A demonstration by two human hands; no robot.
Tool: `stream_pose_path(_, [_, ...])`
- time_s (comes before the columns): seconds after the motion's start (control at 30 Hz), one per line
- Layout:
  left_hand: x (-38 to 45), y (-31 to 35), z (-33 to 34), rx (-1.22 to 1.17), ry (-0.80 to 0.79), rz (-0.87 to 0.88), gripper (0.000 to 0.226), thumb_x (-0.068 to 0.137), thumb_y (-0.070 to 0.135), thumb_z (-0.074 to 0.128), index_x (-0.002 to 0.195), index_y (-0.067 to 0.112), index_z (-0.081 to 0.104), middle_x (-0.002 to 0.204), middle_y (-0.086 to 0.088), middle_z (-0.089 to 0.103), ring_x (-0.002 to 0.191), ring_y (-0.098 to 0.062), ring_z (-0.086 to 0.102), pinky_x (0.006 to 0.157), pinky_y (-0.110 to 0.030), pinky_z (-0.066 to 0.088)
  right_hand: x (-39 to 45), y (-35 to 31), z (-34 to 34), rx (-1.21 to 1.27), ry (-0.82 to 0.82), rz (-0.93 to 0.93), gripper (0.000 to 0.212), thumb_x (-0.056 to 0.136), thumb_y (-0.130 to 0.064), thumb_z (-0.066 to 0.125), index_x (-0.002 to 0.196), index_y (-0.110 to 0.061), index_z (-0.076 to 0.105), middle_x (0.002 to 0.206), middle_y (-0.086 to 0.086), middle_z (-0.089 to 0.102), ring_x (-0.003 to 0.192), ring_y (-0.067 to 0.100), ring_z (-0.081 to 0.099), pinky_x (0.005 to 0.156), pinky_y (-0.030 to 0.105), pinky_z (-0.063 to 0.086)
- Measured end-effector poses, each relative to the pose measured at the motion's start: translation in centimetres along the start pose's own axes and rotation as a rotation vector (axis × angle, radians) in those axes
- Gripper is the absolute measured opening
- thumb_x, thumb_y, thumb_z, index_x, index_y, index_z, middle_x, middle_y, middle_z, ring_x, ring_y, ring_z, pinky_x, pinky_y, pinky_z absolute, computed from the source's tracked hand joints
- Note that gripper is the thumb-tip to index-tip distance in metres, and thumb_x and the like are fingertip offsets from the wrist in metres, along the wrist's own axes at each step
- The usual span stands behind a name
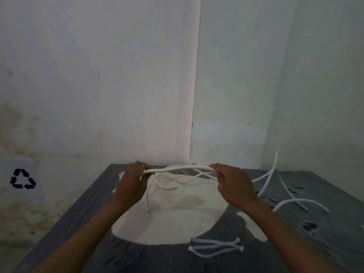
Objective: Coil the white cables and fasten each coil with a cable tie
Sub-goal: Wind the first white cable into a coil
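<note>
Gripping one end of a loose bundle of white cable (178,169), the left hand (132,184) has its fingers curled round the strands just above the far part of the dark table (82,217). From that hand the strands run roughly level across to the other side, with a few slack loops drooping beneath and one free end (147,205) hanging down toward the pale worn patch (169,223) in the middle of the tabletop. The right hand (234,186) pinches the other end of the bundle between thumb and curled fingers, so both hands hold the cable up between them. Judging by this, the first coil is only partly formed: the loops are uneven and no tie goes round them yet. Nearer the person, right of centre, a few white cable ties (215,248) lie on the table, untouched as far as can be seen. Further right, more loose cable (283,194) sprawls across the table; whether it is a separate piece or the tail of the held one cannot be told. No finished, tied coil shows anywhere, so nearly all of the job looks to be left.
</note>
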State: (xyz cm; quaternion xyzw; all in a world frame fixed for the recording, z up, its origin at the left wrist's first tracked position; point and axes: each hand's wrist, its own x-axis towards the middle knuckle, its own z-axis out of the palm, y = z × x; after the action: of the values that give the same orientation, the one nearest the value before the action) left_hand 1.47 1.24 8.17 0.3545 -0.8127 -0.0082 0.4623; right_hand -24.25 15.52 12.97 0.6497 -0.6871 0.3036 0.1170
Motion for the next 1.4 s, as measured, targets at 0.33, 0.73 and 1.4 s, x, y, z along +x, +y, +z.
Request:
stream_pose_path(0.33, [5.4,9.4,-5.7,-1.116,-0.160,-0.700,0.033,0.090,0.011,0.050,0.058,0.015,0.047,0.048,0.003,0.028,0.038,-0.008,0.021,0.035,-0.015,0.018,2.5,-0.8,-7.2,-0.054,0.285,-0.100,0.030,0.094,-0.014,0.058,0.122,-0.020,0.067,0.108,0.000,0.074,0.092,0.022,0.070,0.076,0.020,0.042])
stream_pose_path(0.73, [6.5,13.9,-4.6,-1.658,0.331,-0.781,0.044,0.098,0.031,0.036,0.056,0.021,0.029,0.041,0.008,0.021,0.033,-0.007,0.016,0.033,-0.016,0.016,-1.5,-5.3,-3.3,0.248,0.201,-0.164,0.032,0.101,-0.019,0.046,0.129,-0.009,0.056,0.074,-0.005,0.058,0.058,-0.004,0.050,0.054,0.005,0.037])
stream_pose_path(1.4, [4.3,17.1,-4.9,-1.809,0.300,-0.614,0.031,0.102,0.033,0.031,0.088,0.016,0.052,0.055,0.003,0.039,0.043,-0.008,0.030,0.041,-0.020,0.028,-0.3,-5.1,-7.1,-0.115,0.248,-0.063,0.035,0.100,-0.029,0.046,0.134,-0.023,0.054,0.087,0.001,0.069,0.060,0.007,0.052,0.050,0.009,0.032])
